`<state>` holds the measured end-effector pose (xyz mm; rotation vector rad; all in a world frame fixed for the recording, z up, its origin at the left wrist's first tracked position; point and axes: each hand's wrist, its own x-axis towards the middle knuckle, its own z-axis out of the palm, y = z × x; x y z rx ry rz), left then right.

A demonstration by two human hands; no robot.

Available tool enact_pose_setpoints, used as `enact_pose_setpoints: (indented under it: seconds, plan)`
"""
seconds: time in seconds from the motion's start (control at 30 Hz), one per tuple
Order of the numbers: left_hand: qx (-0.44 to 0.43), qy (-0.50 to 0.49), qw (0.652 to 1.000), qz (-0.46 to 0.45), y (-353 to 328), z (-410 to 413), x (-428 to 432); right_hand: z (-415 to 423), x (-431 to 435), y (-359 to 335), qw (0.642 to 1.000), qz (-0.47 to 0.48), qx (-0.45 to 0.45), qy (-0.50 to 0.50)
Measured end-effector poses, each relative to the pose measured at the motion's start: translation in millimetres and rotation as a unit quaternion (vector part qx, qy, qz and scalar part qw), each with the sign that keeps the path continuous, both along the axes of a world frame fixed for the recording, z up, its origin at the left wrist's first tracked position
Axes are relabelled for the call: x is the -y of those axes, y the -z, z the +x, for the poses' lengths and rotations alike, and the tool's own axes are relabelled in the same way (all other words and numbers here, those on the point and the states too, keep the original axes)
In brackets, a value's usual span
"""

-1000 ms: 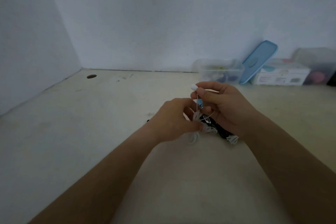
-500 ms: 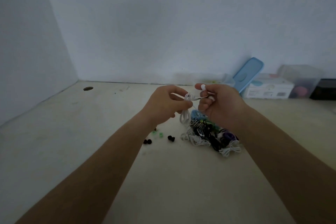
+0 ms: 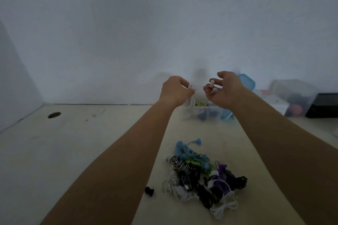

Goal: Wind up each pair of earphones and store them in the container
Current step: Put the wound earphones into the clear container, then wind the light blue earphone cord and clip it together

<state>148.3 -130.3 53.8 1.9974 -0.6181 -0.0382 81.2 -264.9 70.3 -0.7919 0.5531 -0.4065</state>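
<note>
Both arms reach out over the clear plastic container (image 3: 184, 115) at the back wall. My left hand (image 3: 175, 90) grips a wound bundle of white earphone cord (image 3: 191, 101) that hangs down to the container's rim. My right hand (image 3: 224, 87) pinches the white earbud end (image 3: 212, 84) of the same cord between thumb and fingers. A short stretch of cord runs between the two hands. Coloured wound earphones lie inside the container. A tangled pile of earphones (image 3: 201, 171), blue, green, black, purple and white, lies on the table nearer to me.
A blue lid (image 3: 247, 83) leans behind the container. A white box (image 3: 274, 102), a clear bin (image 3: 296, 97) and a black object (image 3: 323, 106) stand at the right. Loose black ear tips (image 3: 149, 191) lie left of the pile. The table has a cable hole (image 3: 54, 115).
Both hands have risen off the pile and moved forward to above the container, carrying the white earphones. The hands have drawn slightly apart. The view has tilted upward.
</note>
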Motion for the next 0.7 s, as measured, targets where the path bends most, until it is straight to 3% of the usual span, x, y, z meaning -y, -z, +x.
enact_pose_setpoints:
  seconds: [0.17,0.37,0.7]
  plan:
    - [0.041,-0.025,0.997,0.061,14,33,31,25,31,15,0.992,-0.103,-0.07,-0.037]
    - [0.069,-0.027,0.994,0.085,24,41,30,33,37,26,0.942,-0.309,-0.131,-0.007]
    - [0.102,0.016,0.99,0.096,26,-8,-15,-22,-8,22,0.939,-0.329,-0.084,-0.049]
